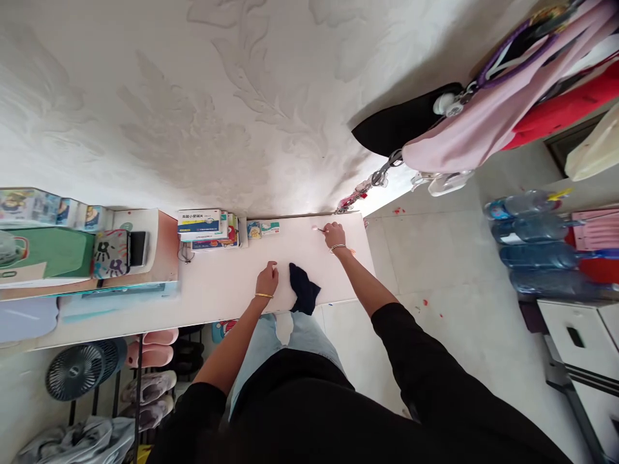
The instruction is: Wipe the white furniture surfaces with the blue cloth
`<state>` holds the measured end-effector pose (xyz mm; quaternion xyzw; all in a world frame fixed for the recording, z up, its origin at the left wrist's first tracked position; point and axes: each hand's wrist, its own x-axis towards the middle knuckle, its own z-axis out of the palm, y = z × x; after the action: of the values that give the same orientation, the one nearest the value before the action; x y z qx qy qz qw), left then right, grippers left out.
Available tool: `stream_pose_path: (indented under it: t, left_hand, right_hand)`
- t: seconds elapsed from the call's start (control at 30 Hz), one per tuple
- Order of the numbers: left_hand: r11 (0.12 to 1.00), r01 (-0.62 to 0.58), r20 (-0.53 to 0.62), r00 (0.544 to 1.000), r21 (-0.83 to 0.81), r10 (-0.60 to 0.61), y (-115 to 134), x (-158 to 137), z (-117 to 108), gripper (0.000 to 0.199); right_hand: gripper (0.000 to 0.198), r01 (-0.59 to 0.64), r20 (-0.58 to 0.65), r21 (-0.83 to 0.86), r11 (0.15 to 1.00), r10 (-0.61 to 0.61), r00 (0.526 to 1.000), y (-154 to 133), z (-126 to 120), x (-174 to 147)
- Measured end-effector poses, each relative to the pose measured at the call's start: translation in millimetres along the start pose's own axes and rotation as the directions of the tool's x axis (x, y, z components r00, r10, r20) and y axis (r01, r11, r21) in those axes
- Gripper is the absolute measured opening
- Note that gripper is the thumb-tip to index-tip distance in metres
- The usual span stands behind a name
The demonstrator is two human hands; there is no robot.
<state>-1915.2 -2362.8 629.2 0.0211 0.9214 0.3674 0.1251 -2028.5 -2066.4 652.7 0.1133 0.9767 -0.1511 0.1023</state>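
Note:
My right hand [334, 236] is closed in a pinch over the white tabletop [232, 283], near its right end. Between its fingers is a small thin dark object with a pale pink tip [315, 228], too small to name. My left hand [267, 280] is at the near part of the tabletop with its fingers curled; whether they hold anything is hidden. Between the two hands, closer to the left one, lies a crumpled dark navy sock-like cloth [304, 289]. Neither hand touches it.
Medicine boxes [206, 225] and small cartons [264, 229] stand along the wall. Further left are a green box [53, 251] and a phone [138, 249]. Bags and a black cap [406, 122] hang at right. Below are a fan [76, 372] and slippers [152, 354]; large water bottles [536, 254] stand right.

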Motion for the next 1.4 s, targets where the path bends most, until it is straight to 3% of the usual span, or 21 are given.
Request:
stream_pose_path:
  t: [0.17, 0.27, 0.33, 0.43, 0.57, 0.63, 0.7, 0.8, 0.9, 1.0, 1.2, 1.3, 1.4]
  left_hand:
    - [1.0, -0.025, -0.062, 0.998, 0.004, 0.025, -3, -5, -2, 0.027]
    - [0.997, -0.073, -0.052, 0.996, -0.001, 0.073, 3, -9, 5, 0.033]
    - [0.994, -0.111, -0.027, 0.993, -0.013, 0.111, 8, -13, 12, 0.037]
    - [0.985, -0.166, 0.007, 0.986, -0.04, 0.166, 16, -19, 22, 0.038]
    - [0.976, -0.209, 0.042, 0.977, -0.057, 0.211, 22, -27, 33, 0.03]
    - [0.974, -0.218, 0.069, 0.973, -0.056, 0.222, 25, -30, 39, 0.025]
    - [0.972, -0.23, 0.105, 0.966, -0.053, 0.235, 28, -33, 45, 0.024]
    - [0.967, -0.249, 0.15, 0.956, -0.045, 0.253, 33, -37, 52, 0.027]
    - [0.967, -0.252, 0.168, 0.953, -0.026, 0.253, 34, -40, 54, 0.029]
    - [0.971, -0.239, 0.165, 0.958, -0.002, 0.236, 30, -42, 52, 0.031]
    - [0.976, -0.217, 0.152, 0.965, 0.017, 0.212, 13, -51, 50, 0.031]
    - [0.976, -0.217, 0.171, 0.963, 0.022, 0.21, 7, -54, 53, 0.025]
    - [0.974, -0.227, 0.183, 0.958, 0.013, 0.221, 4, -54, 56, 0.033]
  right_hand:
    - [0.024, 0.127, -0.006, 0.053, 0.99, -0.127, 0.992, -45, 19, 10]
    - [0.024, 0.191, -0.017, 0.09, 0.977, -0.191, 0.982, -75, 27, 15]
    - [0.03, 0.214, -0.046, 0.109, 0.971, -0.21, 0.977, -79, 26, 11]
    - [0.041, 0.168, -0.146, 0.12, 0.979, -0.15, 0.978, -46, 14, -16]
    - [0.049, -0.08, -0.287, 0.142, 0.987, 0.119, 0.951, 38, 0, -83]
    - [0.067, -0.171, -0.283, 0.166, 0.971, 0.213, 0.935, 72, 3, -113]
    - [0.081, -0.209, -0.248, 0.189, 0.96, 0.252, 0.935, 90, 11, -129]
    - [0.073, -0.219, -0.216, 0.226, 0.949, 0.269, 0.939, 92, 26, -128]
    - [0.064, -0.199, -0.222, 0.264, 0.944, 0.261, 0.94, 71, 33, -109]
    - [0.066, -0.104, -0.215, 0.286, 0.953, 0.169, 0.962, 30, 36, -89]
    - [0.065, 0.186, -0.096, 0.305, 0.934, -0.164, 0.982, -100, 59, -71]
    - [0.063, 0.177, -0.036, 0.301, 0.937, -0.175, 0.984, -162, 75, -65]
    - [0.07, 0.103, 0.0, 0.287, 0.952, -0.107, 0.994, -197, 83, -61]
